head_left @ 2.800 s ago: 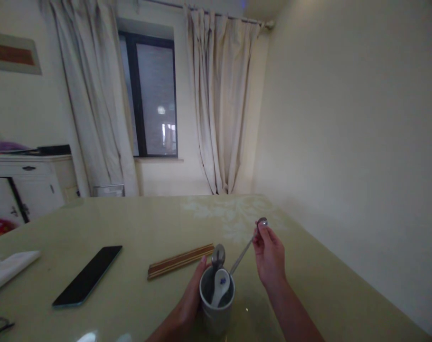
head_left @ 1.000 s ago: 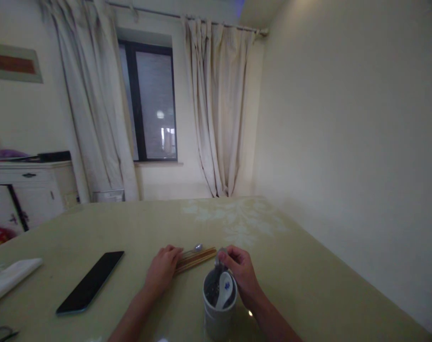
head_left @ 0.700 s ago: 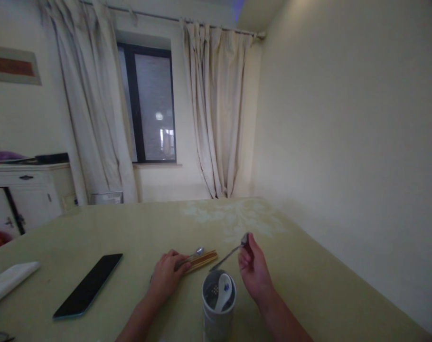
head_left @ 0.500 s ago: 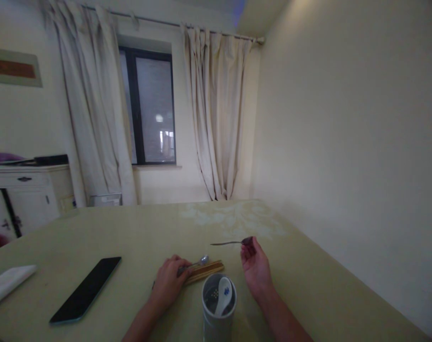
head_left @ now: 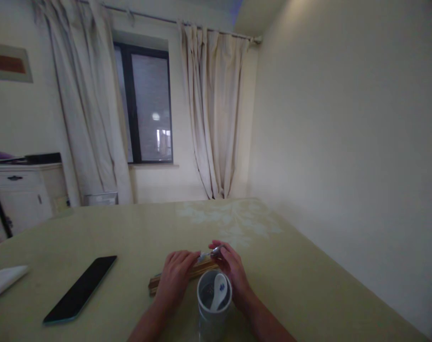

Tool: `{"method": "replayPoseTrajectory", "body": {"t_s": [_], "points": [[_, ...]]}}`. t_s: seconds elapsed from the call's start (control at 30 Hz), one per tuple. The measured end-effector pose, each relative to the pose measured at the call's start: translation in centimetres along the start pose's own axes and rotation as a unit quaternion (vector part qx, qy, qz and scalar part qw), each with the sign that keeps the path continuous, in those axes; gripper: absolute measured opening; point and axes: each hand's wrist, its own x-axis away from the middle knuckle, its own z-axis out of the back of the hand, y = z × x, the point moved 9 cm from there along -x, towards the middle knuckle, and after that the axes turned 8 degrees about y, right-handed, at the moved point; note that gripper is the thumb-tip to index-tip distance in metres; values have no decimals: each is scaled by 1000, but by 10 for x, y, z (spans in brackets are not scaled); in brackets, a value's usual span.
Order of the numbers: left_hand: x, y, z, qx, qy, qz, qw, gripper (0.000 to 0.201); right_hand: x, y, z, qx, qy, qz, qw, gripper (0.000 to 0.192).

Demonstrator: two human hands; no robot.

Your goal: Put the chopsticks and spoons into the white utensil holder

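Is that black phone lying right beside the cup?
No. The black phone lies well off to the left on the table, with the left hand and the chopsticks between it and the cup.

On the table (head_left: 308,280), chopsticks (head_left: 155,284) lie at ten o'clock of the cup (head_left: 213,311), the phone (head_left: 80,289) farther at nine.

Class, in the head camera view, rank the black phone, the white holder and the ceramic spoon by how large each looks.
1. black phone
2. white holder, though it sits nearest the camera and is cut off below
3. ceramic spoon
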Motion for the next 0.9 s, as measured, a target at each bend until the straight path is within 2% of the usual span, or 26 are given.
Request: {"method": "replayPoseTrajectory", "body": {"t_s": [0.1,0.2,0.33,0.4,0.5,0.6,0.7,0.8,0.83,0.9], "points": [[-2,-19,8,17,20,53,998,31,-2,-3,6,29,15,-5,999,57],[-1,-55,19,9,34,115,993,34,-3,-23,7,103,1,51,993,52],[9,-94,17,-56,-46,172,982,35,4,-51,-6,172,-73,120,975,44],[15,-103,14,-88,-90,190,974,35,10,-59,-14,175,-107,123,971,43],[21,-106,13,-105,-121,198,967,34,18,-66,-25,188,-158,87,965,39],[19,-103,14,-93,-125,200,967,34,25,-72,-29,228,-202,59,951,35],[9,-88,22,-46,-74,208,974,35,27,-77,-27,271,-216,58,936,33],[-1,-47,25,127,-16,215,968,43,28,-71,-25,296,-229,42,926,30],[0,-29,19,202,-25,226,953,48,29,-68,-26,306,-235,43,922,26],[6,8,4,338,-67,252,904,60,31,-65,-28,333,-244,59,909,14]]}}
